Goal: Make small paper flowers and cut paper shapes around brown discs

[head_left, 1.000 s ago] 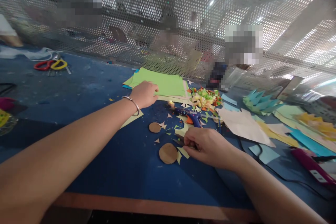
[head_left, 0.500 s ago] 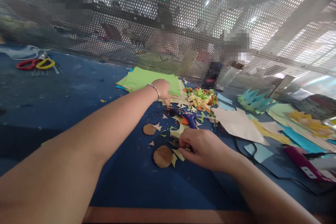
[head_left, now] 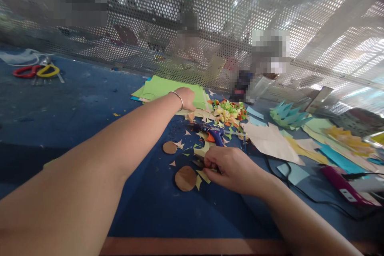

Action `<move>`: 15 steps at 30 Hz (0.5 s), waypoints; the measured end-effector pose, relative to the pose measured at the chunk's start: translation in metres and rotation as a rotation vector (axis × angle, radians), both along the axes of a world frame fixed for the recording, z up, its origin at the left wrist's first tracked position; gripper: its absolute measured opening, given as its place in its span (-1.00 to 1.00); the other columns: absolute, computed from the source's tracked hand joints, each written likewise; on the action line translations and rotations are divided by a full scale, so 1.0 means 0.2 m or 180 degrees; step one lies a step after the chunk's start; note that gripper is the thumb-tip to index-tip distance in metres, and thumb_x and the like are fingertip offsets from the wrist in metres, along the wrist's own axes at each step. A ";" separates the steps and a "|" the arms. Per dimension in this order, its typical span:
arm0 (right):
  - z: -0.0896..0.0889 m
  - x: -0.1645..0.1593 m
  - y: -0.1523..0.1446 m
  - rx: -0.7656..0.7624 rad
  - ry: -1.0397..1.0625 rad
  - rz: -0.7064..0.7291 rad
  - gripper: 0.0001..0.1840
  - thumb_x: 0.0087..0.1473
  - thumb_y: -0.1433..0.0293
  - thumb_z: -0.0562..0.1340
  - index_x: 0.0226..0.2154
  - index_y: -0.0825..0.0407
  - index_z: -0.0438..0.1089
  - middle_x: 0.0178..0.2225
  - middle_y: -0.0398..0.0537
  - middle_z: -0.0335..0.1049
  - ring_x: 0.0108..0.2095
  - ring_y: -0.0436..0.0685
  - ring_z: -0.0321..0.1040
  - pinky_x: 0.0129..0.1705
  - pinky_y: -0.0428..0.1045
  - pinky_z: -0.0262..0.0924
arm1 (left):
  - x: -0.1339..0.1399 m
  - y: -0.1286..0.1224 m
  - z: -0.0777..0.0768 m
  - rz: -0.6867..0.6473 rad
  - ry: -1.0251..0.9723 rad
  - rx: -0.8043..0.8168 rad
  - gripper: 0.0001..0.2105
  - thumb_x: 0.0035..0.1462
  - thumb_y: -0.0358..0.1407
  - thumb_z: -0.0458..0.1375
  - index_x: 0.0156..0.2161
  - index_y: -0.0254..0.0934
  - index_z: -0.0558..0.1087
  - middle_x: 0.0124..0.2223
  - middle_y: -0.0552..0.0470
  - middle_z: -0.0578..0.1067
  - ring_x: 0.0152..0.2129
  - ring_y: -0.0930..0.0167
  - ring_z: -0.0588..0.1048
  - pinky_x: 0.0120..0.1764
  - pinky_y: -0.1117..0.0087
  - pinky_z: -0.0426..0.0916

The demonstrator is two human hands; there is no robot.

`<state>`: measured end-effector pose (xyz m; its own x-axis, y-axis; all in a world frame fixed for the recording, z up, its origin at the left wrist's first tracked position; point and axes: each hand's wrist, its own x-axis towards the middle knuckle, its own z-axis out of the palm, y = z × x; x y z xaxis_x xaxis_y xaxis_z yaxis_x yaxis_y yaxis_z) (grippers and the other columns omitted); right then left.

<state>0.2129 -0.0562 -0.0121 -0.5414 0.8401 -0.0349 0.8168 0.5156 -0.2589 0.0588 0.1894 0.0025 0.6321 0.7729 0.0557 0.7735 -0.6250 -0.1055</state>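
Note:
My left hand (head_left: 186, 98), with a bracelet at the wrist, reaches to the front right edge of a stack of green paper (head_left: 163, 87). Its fingers curl downward onto the sheets; whatever they pinch is hidden. Closer to me, my right hand (head_left: 225, 165) is closed round scissors (head_left: 198, 163), whose dark pointed tips show at its left while the handles are covered. Pale yellow paper scraps (head_left: 203, 176) lie under and beside those tips. Left of them are a large brown paper circle (head_left: 186, 178) and a smaller brown circle (head_left: 169, 147).
A blue glue gun (head_left: 216, 136) lies beyond my right hand. Behind it is a pile of colourful paper pieces (head_left: 229, 111). Paper sheets (head_left: 270, 142), a black cable and a purple power strip (head_left: 342, 184) are at right. Red-and-yellow-handled scissors (head_left: 48, 71) lie far left. Perforated metal backs the table.
My left hand has shifted slightly up and right over the paper stack. The right hand stays almost in place. The view has moved a little.

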 end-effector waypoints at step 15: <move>-0.01 0.00 0.00 0.0119 -0.0079 0.0037 -0.92 0.15 0.39 0.17 -0.37 0.02 0.36 -0.37 -0.11 0.37 -0.41 0.04 0.22 -0.36 -0.03 -0.05 | -0.06 0.01 0.04 -0.0018 -0.0178 -0.0227 -0.71 -0.03 -0.24 0.29 -0.19 -0.27 0.72 -0.23 -0.15 0.68 -0.20 0.16 0.57 -0.19 0.29 0.31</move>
<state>0.2137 -0.0565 -0.0135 -0.5504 0.8348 -0.0171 0.8166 0.5339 -0.2192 0.0467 0.1918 0.0107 0.6340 0.7725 0.0359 0.7733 -0.6338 -0.0174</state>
